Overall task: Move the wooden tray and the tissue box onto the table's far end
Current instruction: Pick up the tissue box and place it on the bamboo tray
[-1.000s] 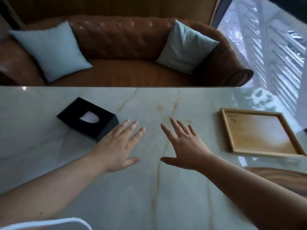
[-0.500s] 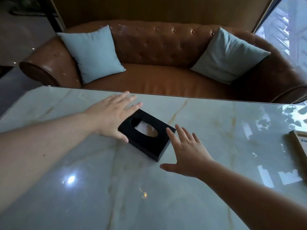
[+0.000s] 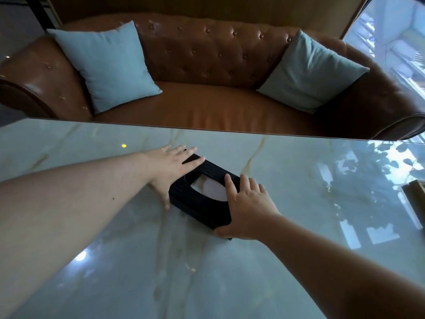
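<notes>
A person leans over a pale marble worktop (image 3: 287, 180) with both bare arms stretched forward. A black tissue box (image 3: 202, 194) lies flat on the worktop, a little left of the middle and well short of the far edge, where a brown leather sofa (image 3: 207, 107) with two light blue cushions stands beyond.

The left hand (image 3: 171, 165) rests on the box's far left end, fingers (image 3: 193, 160) spread over the top and thumb down beside the near left corner. The right hand (image 3: 247, 207) covers the near right end, fingers on top and thumb pressed against the low near corner. Both hands are clamped on the box from opposite ends; it appears to sit on the worktop, not yet lifted.

The box's long axis runs diagonally, from far left to near right. Its oval opening faces up, with white tissue showing inside.

To do this step well, I judge the person should squeeze evenly from both ends, keep the box level, and lift or slide it straight toward the far edge, setting it down clear of the drop.

Only a corner of the wooden tray (image 3: 417, 192) shows at the right edge, well apart from the box.
</notes>
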### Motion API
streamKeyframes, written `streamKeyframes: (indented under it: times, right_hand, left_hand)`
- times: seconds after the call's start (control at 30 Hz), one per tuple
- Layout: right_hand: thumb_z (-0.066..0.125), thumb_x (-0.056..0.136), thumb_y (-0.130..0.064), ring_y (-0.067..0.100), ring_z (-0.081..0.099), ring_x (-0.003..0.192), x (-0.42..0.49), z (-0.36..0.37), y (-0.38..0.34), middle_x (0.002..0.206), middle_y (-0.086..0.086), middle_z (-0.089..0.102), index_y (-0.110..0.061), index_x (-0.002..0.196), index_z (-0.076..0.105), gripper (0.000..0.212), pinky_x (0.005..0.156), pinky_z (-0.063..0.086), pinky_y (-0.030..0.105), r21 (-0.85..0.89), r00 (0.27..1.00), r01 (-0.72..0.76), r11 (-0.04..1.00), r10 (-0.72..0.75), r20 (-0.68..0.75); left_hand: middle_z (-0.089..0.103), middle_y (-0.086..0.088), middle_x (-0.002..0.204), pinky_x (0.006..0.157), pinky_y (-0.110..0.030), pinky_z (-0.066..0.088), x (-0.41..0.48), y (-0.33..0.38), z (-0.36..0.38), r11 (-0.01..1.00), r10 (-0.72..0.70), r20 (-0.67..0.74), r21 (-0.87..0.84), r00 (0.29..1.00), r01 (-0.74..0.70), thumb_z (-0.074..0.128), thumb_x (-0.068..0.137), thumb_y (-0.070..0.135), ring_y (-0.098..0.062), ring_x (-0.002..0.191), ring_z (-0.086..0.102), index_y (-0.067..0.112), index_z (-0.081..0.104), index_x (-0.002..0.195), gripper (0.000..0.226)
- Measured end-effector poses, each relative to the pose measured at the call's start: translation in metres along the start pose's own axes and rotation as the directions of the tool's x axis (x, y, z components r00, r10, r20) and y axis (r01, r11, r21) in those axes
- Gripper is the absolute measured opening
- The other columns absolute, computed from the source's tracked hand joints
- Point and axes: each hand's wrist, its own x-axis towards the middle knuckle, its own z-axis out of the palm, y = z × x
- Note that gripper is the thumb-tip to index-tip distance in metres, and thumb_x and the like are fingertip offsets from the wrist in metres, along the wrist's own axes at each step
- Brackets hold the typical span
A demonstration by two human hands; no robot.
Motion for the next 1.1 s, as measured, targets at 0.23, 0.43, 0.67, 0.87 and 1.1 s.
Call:
streamKeyframes:
  times: [0.23, 0.43, 0.67, 0.87, 1.1]
  right_hand:
    - [0.061, 0.06, -0.071, 0.038, 0.03, 0.13, -0.018, -0.003, 0.013, 0.143, 0.02, 0.029, -0.015, 0.152, 0.0, 0.124, 0.113, 0.027, 0.044, 0.013, 0.997, 0.071, 0.997, -0.071, -0.034]
    - [0.059, 0.053, -0.069, 0.036, 0.031, 0.133, -0.071, -0.001, 0.054, 0.145, 0.018, 0.032, -0.017, 0.152, 0.01, 0.121, 0.114, 0.029, 0.041, -0.062, 0.979, 0.178, 0.982, -0.183, -0.092]
    - [0.06, 0.049, -0.064, 0.036, 0.037, 0.13, -0.146, 0.006, 0.115, 0.141, 0.018, 0.039, -0.014, 0.149, 0.022, 0.119, 0.112, 0.031, 0.039, -0.084, 0.97, 0.214, 0.973, -0.221, -0.098]
    - [0.062, 0.05, -0.064, 0.036, 0.038, 0.129, -0.195, 0.004, 0.187, 0.141, 0.019, 0.04, -0.015, 0.15, 0.022, 0.118, 0.112, 0.03, 0.038, -0.086, 0.961, 0.225, 0.971, -0.236, -0.142]
    - [0.061, 0.056, -0.065, 0.034, 0.028, 0.136, -0.235, 0.005, 0.285, 0.148, 0.019, 0.03, -0.018, 0.152, 0.01, 0.118, 0.116, 0.022, 0.038, -0.085, 0.964, 0.219, 0.972, -0.229, -0.133]
  left_hand:
    - [0.014, -0.023, 0.155, 0.122, -0.047, 0.008, -0.015, 0.02, 0.01, 0.999, 0.011, -0.117, 0.052, 0.993, -0.005, 0.067, 0.057, 0.066, -0.038, 0.146, 0.008, 0.019, -0.01, 0.151, 0.13]
    - [0.038, -0.026, 0.14, 0.114, -0.046, 0.031, -0.061, 0.09, 0.01, 0.999, -0.039, -0.248, -0.013, 0.968, 0.037, 0.051, 0.055, 0.077, -0.04, 0.131, 0.036, 0.008, 0.012, 0.151, 0.124]
    - [0.06, -0.027, 0.117, 0.088, -0.049, 0.054, -0.08, 0.187, -0.018, 0.993, -0.112, -0.342, -0.083, 0.933, 0.089, 0.053, 0.041, 0.078, -0.042, 0.107, 0.058, 0.004, 0.049, 0.135, 0.12]
    - [0.061, -0.028, 0.119, 0.091, -0.049, 0.053, -0.07, 0.258, -0.069, 0.989, -0.15, -0.329, -0.058, 0.933, 0.138, 0.054, 0.04, 0.078, -0.043, 0.111, 0.058, 0.005, 0.049, 0.136, 0.12]
    - [0.061, -0.025, 0.119, 0.087, -0.047, 0.054, -0.033, 0.333, -0.135, 0.992, -0.122, -0.339, -0.045, 0.933, 0.114, 0.055, 0.042, 0.081, -0.039, 0.109, 0.058, 0.006, 0.049, 0.136, 0.12]
